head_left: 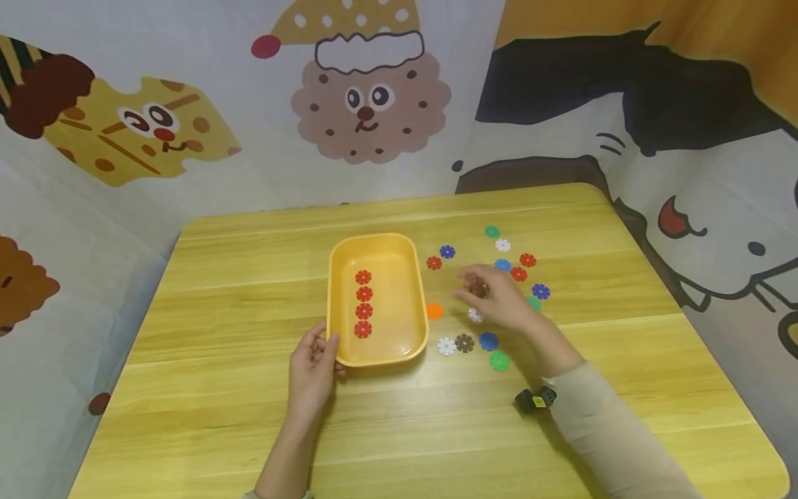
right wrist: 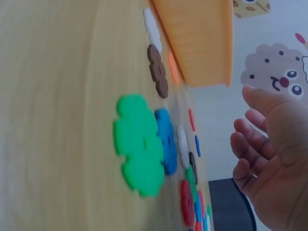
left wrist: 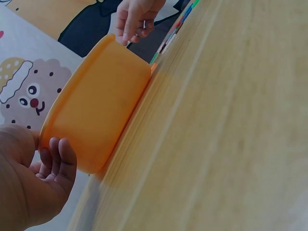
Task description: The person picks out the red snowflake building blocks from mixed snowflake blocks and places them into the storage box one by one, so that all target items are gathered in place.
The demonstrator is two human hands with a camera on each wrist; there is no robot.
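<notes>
A yellow-orange plastic tray [head_left: 405,346] stands on the table, with a column of several red snowflake discs [head_left: 364,294] along its left side. My left hand [head_left: 312,371] grips the tray's near-left corner, thumb at the rim and fingers against the outer wall, as the left wrist view shows too. Over the scattered discs to the right of the tray, my right hand [head_left: 499,298] hovers with loosely bent fingers. The right wrist view [right wrist: 274,149] shows nothing between them. Under that hand lie a white disc [head_left: 476,314] and a brown disc, partly hidden.
Loose discs surround the right hand: an orange one [head_left: 434,311] by the tray wall, a brown one [head_left: 464,343], a blue one [head_left: 489,341], a green one [head_left: 499,361] and several others farther back. A cartoon-printed cloth [head_left: 249,173] hangs behind the wooden table [head_left: 206,374].
</notes>
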